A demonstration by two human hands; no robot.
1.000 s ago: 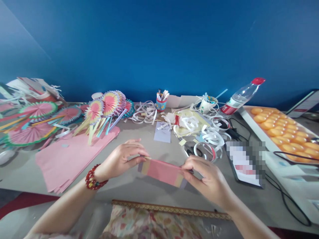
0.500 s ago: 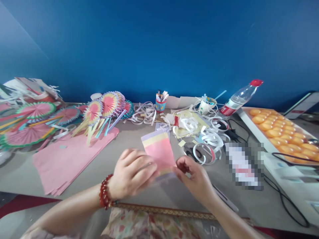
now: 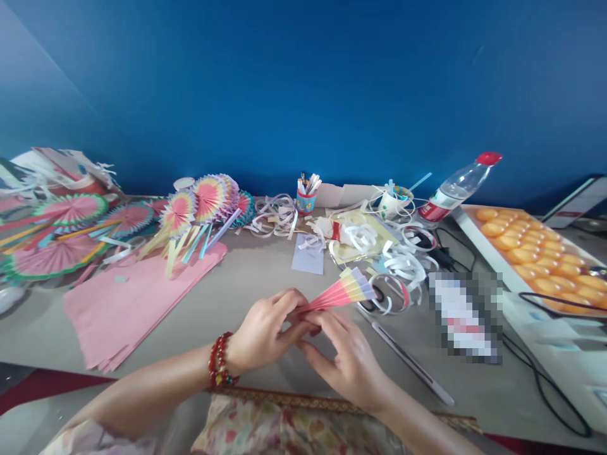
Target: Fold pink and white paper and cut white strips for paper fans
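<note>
My left hand [image 3: 268, 328], with a red bead bracelet on the wrist, pinches the near end of a pleated paper strip [image 3: 342, 292]. The strip is pink with yellow and lilac bands and fans out to the right above the grey table [image 3: 251, 278]. My right hand [image 3: 342, 360] is closed on the same near end from below, its fingers meeting those of the left hand. Both hands hover over the table's front middle.
A stack of pink paper sheets [image 3: 128, 303] lies at the left, with finished paper fans [image 3: 190, 208] behind it. White paper curls [image 3: 398, 259], a pen cup [image 3: 306, 196], a plastic bottle [image 3: 455, 186], a tray of orange shapes [image 3: 531, 249] and a black cable [image 3: 545, 385] fill the right.
The paper was a flat strip held at both ends, then turned upright; now it is gathered into pleats and pinched at one end, with both hands drawn together.
</note>
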